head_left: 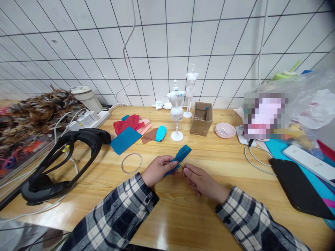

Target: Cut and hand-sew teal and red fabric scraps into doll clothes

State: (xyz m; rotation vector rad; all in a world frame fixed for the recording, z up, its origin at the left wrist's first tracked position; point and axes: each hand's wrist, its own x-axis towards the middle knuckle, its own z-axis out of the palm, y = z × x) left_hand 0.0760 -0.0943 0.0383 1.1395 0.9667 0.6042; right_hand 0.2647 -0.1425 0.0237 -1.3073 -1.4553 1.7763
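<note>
My left hand (162, 168) is closed on a strip of teal fabric (183, 153), pinching it near the middle, where it is gathered into a bow-like shape. The fingers of my right hand (198, 177) are pinched on a thin, dark, wire-like strand (180, 165) that runs to the gathered middle of the fabric. Whether the strand goes all the way around the fabric, I cannot tell. A thin metal ring (131, 163) lies on the table left of my left hand. Beyond my hands stands a small white dress form (177, 113).
Fabric pieces (126, 140) lie at the back left. Behind are a second dress form (192, 85), a cardboard box (201, 120) and a pink bowl (225, 130) of beads. A black headset frame (91, 164) sits left; a dark phone (300, 186) and cables (255, 165) lie right.
</note>
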